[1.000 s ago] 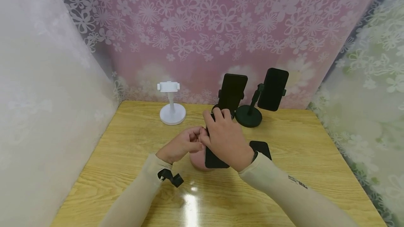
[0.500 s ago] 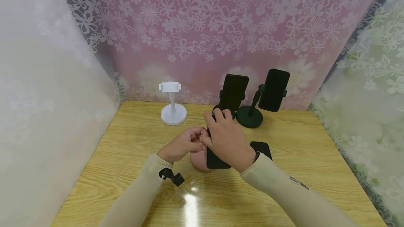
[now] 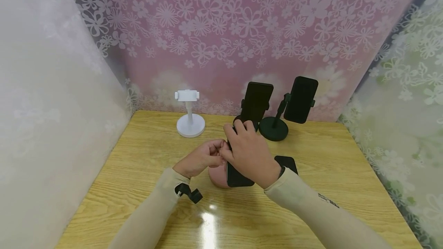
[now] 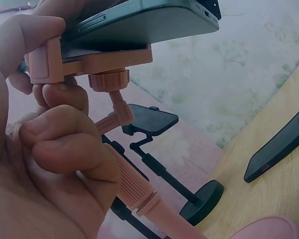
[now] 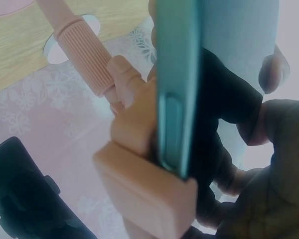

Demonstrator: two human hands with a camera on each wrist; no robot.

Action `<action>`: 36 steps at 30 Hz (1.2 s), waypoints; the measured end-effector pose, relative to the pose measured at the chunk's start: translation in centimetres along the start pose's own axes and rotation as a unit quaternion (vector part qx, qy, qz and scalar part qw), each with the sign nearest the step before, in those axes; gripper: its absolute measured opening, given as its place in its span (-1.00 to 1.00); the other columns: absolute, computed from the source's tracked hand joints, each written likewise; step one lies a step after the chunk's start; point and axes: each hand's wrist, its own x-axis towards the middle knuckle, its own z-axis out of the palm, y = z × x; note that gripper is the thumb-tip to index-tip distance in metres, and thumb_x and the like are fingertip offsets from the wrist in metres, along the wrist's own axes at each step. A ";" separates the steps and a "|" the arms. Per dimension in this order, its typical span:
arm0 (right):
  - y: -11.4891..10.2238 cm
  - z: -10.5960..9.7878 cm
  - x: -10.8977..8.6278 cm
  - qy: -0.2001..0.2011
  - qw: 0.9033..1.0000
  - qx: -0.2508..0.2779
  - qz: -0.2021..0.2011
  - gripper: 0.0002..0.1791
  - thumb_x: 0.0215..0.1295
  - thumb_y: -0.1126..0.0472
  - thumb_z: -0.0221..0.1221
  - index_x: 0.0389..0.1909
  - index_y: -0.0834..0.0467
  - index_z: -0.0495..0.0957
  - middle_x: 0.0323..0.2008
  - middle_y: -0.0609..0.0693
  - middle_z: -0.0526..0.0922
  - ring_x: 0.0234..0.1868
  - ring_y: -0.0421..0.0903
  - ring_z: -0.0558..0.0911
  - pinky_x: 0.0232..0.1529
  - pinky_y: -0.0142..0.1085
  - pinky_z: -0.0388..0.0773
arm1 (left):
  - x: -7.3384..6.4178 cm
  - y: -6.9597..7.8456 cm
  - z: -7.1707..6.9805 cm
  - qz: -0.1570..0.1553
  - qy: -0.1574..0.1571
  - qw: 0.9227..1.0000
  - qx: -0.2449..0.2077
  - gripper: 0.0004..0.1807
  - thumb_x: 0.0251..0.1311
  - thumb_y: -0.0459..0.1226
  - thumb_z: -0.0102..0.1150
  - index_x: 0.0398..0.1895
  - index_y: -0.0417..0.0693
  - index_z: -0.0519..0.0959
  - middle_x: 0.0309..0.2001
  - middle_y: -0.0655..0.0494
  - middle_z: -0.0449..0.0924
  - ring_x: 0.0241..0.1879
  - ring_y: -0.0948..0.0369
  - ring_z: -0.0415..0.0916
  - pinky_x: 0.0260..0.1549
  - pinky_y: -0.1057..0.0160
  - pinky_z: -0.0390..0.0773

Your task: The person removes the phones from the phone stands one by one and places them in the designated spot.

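Observation:
A pink phone stand (image 4: 132, 179) stands near the middle of the table, its round base (image 3: 218, 176) partly behind my hands. A phone (image 3: 239, 179) with a dark face lies against the stand's clamp (image 4: 117, 60). My left hand (image 3: 200, 159) holds the clamp's end piece, with the index finger over it and other fingers curled below. My right hand (image 3: 252, 153) covers much of the phone and grips it, fingers reaching to its upper edge and thumb at its left side. In the right wrist view, the phone's side edge (image 5: 177, 99) sits beside the clamp's end piece (image 5: 144, 189).
Another phone (image 3: 286, 163) lies flat to the right, partly behind my right wrist. Two black stands hold upright phones (image 3: 257, 101) (image 3: 300, 99) at the back. A white phone stand (image 3: 190, 125) with no phone stands back left. Flowered curtains (image 3: 221, 30) enclose the table (image 3: 145, 172).

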 end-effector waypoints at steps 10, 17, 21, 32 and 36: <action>0.0 -0.1 -0.2 0.011 1.000 0.000 -0.007 -0.69 0.40 0.07 0.20 -0.03 0.22 0.52 -0.27 0.13 0.46 -0.34 0.07 0.35 -0.66 -0.32 0.31 | 0.1 0.1 0.3 -0.012 0.011 1.000 0.004 -0.87 0.24 -0.37 0.15 -0.18 -0.05 0.46 -0.43 0.25 0.46 -0.57 0.30 0.12 -0.48 0.33 0.22; 0.2 0.1 -0.3 0.003 1.000 0.012 0.000 -0.69 0.40 0.05 0.18 -0.01 0.19 0.52 -0.24 0.12 0.46 -0.34 0.06 0.35 -0.70 -0.33 0.28 | 0.3 -0.1 0.3 -0.012 0.003 1.000 -0.003 -0.83 0.23 -0.42 0.13 -0.16 -0.04 0.47 -0.39 0.25 0.52 -0.51 0.32 0.26 -0.45 0.27 0.18; 0.2 0.1 -0.4 -0.004 1.000 0.024 0.005 -0.68 0.41 0.05 0.15 0.02 0.18 0.52 -0.21 0.12 0.46 -0.29 0.07 0.37 -0.68 -0.32 0.35 | 0.3 -0.2 0.2 -0.009 -0.003 1.000 -0.007 -0.83 0.23 -0.39 0.16 -0.16 -0.03 0.47 -0.39 0.26 0.52 -0.53 0.33 0.22 -0.46 0.25 0.15; 0.4 0.3 -0.5 -0.005 1.000 0.028 -0.004 -0.67 0.40 0.07 0.13 0.05 0.18 0.52 -0.19 0.12 0.47 -0.23 0.09 0.41 -0.61 -0.32 0.46 | 0.6 -0.7 0.0 0.000 -0.017 1.000 -0.004 -0.48 0.13 0.14 0.50 -0.18 0.01 0.48 -0.43 0.28 0.52 -0.54 0.34 0.25 -0.47 0.33 0.26; 0.5 0.4 -0.5 -0.003 0.999 0.032 -0.004 -0.66 0.39 0.07 0.14 0.06 0.17 0.52 -0.18 0.12 0.47 -0.20 0.09 0.42 -0.62 -0.33 0.44 | 0.6 -0.8 0.0 0.006 -0.021 1.000 -0.004 -0.47 0.17 0.14 0.48 -0.18 -0.02 0.46 -0.44 0.27 0.49 -0.55 0.33 0.21 -0.47 0.31 0.25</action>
